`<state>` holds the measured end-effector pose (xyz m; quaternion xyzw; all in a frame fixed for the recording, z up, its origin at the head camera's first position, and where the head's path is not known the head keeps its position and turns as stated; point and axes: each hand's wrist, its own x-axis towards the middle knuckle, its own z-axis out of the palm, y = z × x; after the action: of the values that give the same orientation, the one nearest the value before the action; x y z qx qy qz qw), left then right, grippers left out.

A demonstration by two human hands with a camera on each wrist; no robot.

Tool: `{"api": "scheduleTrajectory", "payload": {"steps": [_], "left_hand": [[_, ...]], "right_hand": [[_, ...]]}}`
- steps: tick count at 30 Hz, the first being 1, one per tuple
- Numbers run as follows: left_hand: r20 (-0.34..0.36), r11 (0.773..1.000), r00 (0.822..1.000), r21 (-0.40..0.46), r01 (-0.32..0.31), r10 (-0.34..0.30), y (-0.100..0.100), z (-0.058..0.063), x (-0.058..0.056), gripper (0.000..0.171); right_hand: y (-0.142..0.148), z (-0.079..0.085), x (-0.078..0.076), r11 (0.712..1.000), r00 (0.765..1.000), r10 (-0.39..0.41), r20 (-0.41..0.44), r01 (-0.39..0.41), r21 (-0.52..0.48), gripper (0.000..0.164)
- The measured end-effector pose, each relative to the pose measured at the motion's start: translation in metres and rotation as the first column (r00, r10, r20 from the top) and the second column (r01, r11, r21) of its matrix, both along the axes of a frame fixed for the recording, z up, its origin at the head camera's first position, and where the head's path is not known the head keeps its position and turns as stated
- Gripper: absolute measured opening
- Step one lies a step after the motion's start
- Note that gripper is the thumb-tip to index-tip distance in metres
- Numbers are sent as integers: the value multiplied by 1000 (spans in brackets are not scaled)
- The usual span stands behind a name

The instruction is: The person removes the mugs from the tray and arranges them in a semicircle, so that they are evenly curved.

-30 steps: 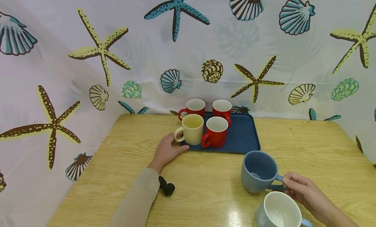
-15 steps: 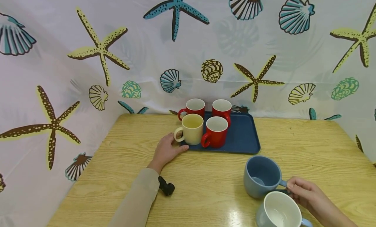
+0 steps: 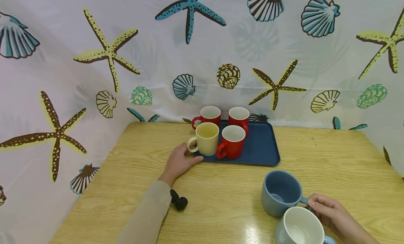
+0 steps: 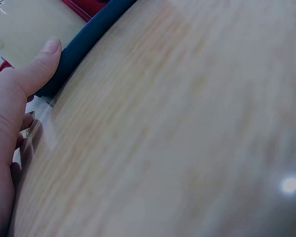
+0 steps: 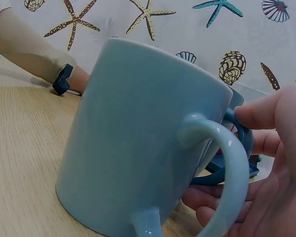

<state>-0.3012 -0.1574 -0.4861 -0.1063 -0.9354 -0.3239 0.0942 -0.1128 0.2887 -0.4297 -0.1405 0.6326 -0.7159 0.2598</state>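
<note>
My right hand (image 3: 336,216) pinches the handle of a blue mug (image 3: 273,200), which stands upright at the right of the table. Right beside it, nearer me, is a pale blue mug (image 3: 282,231) with a white inside; it fills the middle of the right wrist view and partly hides the held mug. My left hand (image 3: 180,163) holds the near left corner of a dark blue tray (image 3: 260,147), thumb along its front rim. On the tray are a cream mug (image 3: 206,146) by that hand and three red mugs (image 3: 235,147) with white insides.
The wooden table (image 3: 221,195) carries everything. A small black device (image 3: 180,201) shows at my left wrist, beside the sleeve (image 3: 148,209). Behind the table hangs a white cloth (image 3: 208,54) printed with starfish and shells.
My right hand has drawn the blue mug toward me and slightly right, up close to the pale blue mug. The left hand and the tray have stayed in place.
</note>
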Motion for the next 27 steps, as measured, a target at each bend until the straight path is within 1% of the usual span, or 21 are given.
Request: {"api": "scheduleTrajectory", "payload": {"steps": [7,14,19,27], "left_hand": [[-8,1000,1000,1,-2,2,0,-2,0,68],[-6,1000,1000,6,5,-5,1,-2,0,65],[-8,1000,1000,19,11,-11,1,-2,-1,65],[6,999,1000,37,11,-11,2,2,1,64]], "right_hand": [[2,-1,1,1000,999,22,26,-22,2,26],[4,-3,1,1000,1000,-1,-24,1,19,25],[6,-4,-1,1000,1000,12,-18,-11,14,25],[8,-4,-1,1000,1000,25,10,-25,5,26]]}}
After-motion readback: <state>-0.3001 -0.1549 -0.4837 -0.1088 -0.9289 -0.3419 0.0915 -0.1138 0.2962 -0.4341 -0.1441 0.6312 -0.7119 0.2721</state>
